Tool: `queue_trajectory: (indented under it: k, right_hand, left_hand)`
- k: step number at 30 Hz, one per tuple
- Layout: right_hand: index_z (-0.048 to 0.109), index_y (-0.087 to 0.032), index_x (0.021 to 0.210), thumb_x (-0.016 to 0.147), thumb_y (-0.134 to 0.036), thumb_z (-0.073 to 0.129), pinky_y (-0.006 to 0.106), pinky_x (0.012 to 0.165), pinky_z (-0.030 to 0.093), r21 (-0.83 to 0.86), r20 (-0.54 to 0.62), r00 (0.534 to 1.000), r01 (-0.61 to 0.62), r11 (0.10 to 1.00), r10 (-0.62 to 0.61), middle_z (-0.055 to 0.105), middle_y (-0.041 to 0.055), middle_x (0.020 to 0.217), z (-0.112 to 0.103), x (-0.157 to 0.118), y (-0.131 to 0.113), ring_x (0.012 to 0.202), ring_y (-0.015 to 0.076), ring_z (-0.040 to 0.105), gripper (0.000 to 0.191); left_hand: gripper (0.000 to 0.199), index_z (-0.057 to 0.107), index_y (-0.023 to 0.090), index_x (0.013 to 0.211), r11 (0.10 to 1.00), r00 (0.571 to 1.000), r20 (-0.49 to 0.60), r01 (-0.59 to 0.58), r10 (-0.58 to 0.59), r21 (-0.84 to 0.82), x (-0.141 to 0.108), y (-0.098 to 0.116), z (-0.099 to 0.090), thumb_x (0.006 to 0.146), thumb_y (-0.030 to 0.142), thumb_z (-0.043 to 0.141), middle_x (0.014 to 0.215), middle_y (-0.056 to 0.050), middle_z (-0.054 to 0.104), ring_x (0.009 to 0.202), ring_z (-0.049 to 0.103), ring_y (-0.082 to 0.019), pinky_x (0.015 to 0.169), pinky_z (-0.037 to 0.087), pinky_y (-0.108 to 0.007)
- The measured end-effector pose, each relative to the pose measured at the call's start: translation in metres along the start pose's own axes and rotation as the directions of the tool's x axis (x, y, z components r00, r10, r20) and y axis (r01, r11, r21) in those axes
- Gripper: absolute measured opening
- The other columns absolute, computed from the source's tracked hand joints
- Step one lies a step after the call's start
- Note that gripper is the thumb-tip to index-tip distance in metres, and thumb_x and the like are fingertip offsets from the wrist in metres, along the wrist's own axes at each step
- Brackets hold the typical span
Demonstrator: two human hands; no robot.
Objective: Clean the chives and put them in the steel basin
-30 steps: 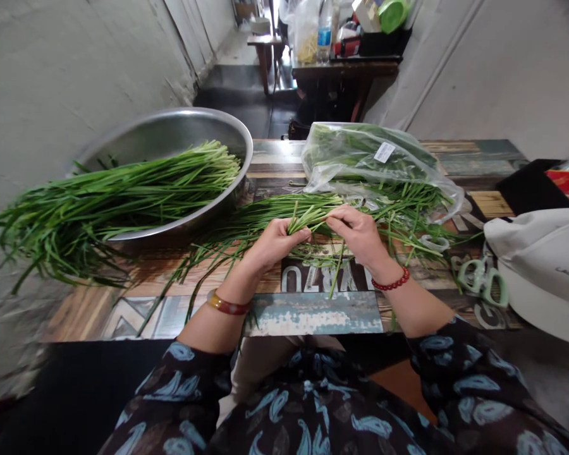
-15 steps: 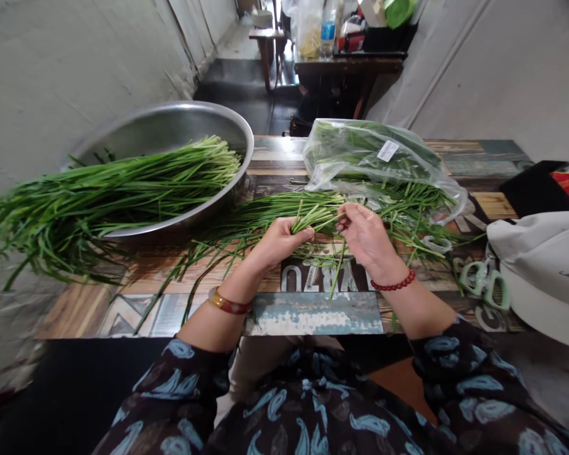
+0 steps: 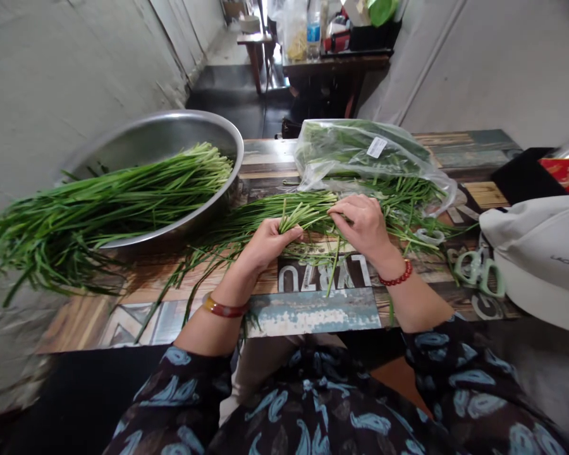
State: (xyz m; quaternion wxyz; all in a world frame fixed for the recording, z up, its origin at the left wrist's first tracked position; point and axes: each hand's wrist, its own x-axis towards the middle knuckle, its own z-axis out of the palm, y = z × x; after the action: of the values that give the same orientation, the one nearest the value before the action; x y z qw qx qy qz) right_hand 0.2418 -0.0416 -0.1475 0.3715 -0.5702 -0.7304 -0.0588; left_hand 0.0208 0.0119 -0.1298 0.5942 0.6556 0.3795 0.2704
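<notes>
1. My left hand has fingers closed around the chives, which lie sideways between my hands.
2. My right hand has fingers pressed together, touching their right end; I cannot tell if it pinches.

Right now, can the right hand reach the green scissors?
Probably yes. The right hand is on the garlic chives, and the green-handled scissors lie off to its right on the same table. Only some loose chives lie between, so nothing big seems to block the way.

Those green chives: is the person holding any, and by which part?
The left hand grips a small bunch of garlic chives around its middle; the right hand touches the leafy end, maybe gripping.
</notes>
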Motion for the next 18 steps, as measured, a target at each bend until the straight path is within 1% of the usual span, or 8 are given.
queue_trajectory:
  k: [3, 7, 9, 11, 13, 15, 16, 18]
  right_hand:
    - [0.069, -0.025, 0.093, 0.095, -0.025, 0.055, 0.041, 0.085, 0.037, -0.088, 0.014, 0.999, 0.039, 0.995, -0.037, 0.074, 0.0046, 0.098, 0.0, -0.001, -0.001, 0.094, 0.0237, 0.06, 0.014]
    - [0.067, -0.024, 0.09, 0.091, -0.02, 0.056, 0.041, 0.084, 0.036, -0.133, 0.03, 0.997, 0.069, 0.989, -0.065, 0.073, 0.0049, 0.095, 0.0, -0.001, -0.005, 0.092, 0.0245, 0.059, 0.011]
    - [0.065, -0.024, 0.084, 0.088, -0.017, 0.056, 0.042, 0.084, 0.037, -0.142, 0.011, 0.999, 0.051, 0.989, -0.05, 0.072, 0.0052, 0.091, 0.001, 0.0, -0.007, 0.09, 0.0249, 0.058, 0.012]
    - [0.063, -0.023, 0.078, 0.083, -0.014, 0.056, 0.042, 0.084, 0.039, -0.103, -0.039, 0.999, -0.008, 0.995, 0.004, 0.07, 0.0052, 0.085, 0.006, 0.001, -0.009, 0.087, 0.0248, 0.058, 0.013]
    - [0.06, -0.023, 0.071, 0.077, -0.01, 0.055, 0.04, 0.081, 0.042, 0.038, -0.102, 0.988, -0.111, 0.993, 0.114, 0.067, 0.0042, 0.078, 0.012, 0.002, -0.012, 0.081, 0.0228, 0.057, 0.014]
    - [0.058, -0.023, 0.068, 0.072, -0.011, 0.052, 0.035, 0.073, 0.044, 0.267, -0.109, 0.954, -0.241, 0.933, 0.278, 0.062, 0.0016, 0.07, 0.02, 0.003, -0.014, 0.071, 0.0188, 0.054, 0.013]
    - [0.058, -0.022, 0.068, 0.072, -0.013, 0.052, 0.033, 0.067, 0.043, 0.385, -0.08, 0.927, -0.311, 0.869, 0.367, 0.059, -0.0001, 0.066, 0.023, 0.004, -0.015, 0.064, 0.0166, 0.051, 0.012]
    - [0.059, -0.022, 0.07, 0.072, -0.018, 0.051, 0.028, 0.057, 0.038, 0.576, -0.001, 0.852, -0.428, 0.697, 0.524, 0.053, -0.0031, 0.06, 0.028, 0.004, -0.012, 0.056, 0.0131, 0.044, 0.009]
  left_hand:
    - [0.039, 0.064, 0.014, 0.065, 1.0, 1.0, -0.005, 0.003, -0.003, -0.007, -0.001, 0.001, -0.001, 0.073, 0.051, 0.071, 0.049, 0.004, 0.046, 0.054, 0.041, -0.009, 0.054, 0.032, -0.023]
    - [0.039, 0.065, 0.014, 0.066, 1.0, 1.0, 0.001, 0.016, -0.016, -0.008, 0.0, 0.002, -0.001, 0.072, 0.052, 0.072, 0.049, 0.004, 0.046, 0.053, 0.039, -0.009, 0.053, 0.031, -0.023]
    - [0.039, 0.065, 0.014, 0.065, 1.0, 1.0, 0.012, 0.016, -0.016, -0.003, 0.0, 0.001, 0.0, 0.073, 0.051, 0.072, 0.051, 0.004, 0.047, 0.054, 0.039, -0.009, 0.054, 0.031, -0.023]
    - [0.037, 0.064, 0.014, 0.066, 1.0, 1.0, 0.026, 0.008, -0.008, 0.001, 0.001, 0.0, 0.001, 0.073, 0.049, 0.071, 0.053, 0.003, 0.048, 0.054, 0.038, -0.008, 0.054, 0.03, -0.023]
    - [0.036, 0.063, 0.014, 0.066, 1.0, 0.999, 0.039, 0.004, -0.004, 0.009, 0.001, -0.002, 0.002, 0.073, 0.048, 0.071, 0.054, 0.004, 0.048, 0.054, 0.037, -0.008, 0.054, 0.029, -0.023]
    - [0.035, 0.063, 0.014, 0.066, 1.0, 0.999, 0.05, 0.001, -0.001, 0.017, 0.002, -0.003, 0.003, 0.074, 0.048, 0.07, 0.054, 0.004, 0.047, 0.054, 0.037, -0.008, 0.054, 0.029, -0.023]
    - [0.035, 0.063, 0.014, 0.067, 1.0, 0.999, 0.053, -0.001, 0.0, 0.02, 0.002, -0.004, 0.003, 0.074, 0.047, 0.07, 0.054, 0.004, 0.047, 0.055, 0.037, -0.009, 0.054, 0.029, -0.023]
    - [0.035, 0.062, 0.014, 0.066, 1.0, 0.998, 0.056, -0.002, 0.001, 0.02, 0.002, -0.005, 0.003, 0.074, 0.047, 0.07, 0.056, 0.003, 0.048, 0.055, 0.038, -0.009, 0.054, 0.03, -0.023]
